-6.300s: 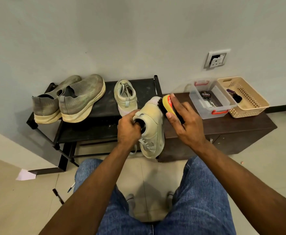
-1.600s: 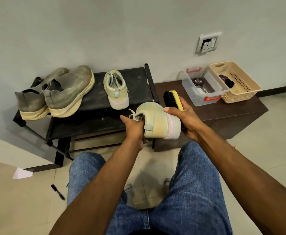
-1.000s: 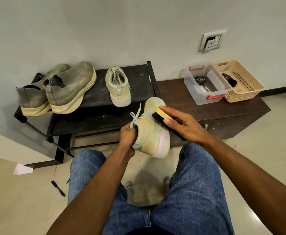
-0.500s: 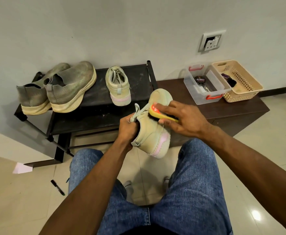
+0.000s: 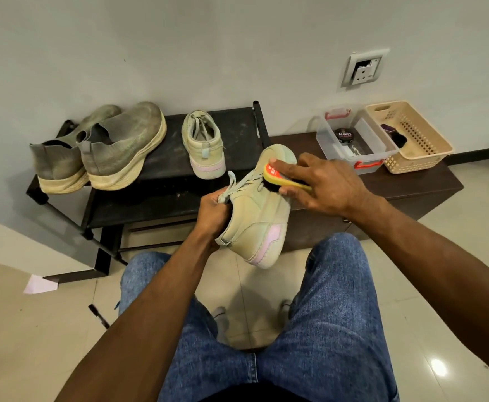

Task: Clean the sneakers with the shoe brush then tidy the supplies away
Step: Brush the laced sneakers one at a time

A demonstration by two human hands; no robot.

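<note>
The right hand (image 5: 321, 184), gripping the shoe brush (image 5: 281, 181), has moved farther toward the toe of the sneaker (image 5: 257, 210) held by the left hand (image 5: 211, 210), so brushing continues.

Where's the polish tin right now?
In the head view, the polish tin sits inside the clear plastic box at upper right, on the dark cabinet, left of the beige basket.

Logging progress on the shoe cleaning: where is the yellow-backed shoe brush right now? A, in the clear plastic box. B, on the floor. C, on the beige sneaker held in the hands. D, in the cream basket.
C: the right hand presses the yellow-backed shoe brush bristles-down on the beige sneaker, which the left hand grips.
</note>
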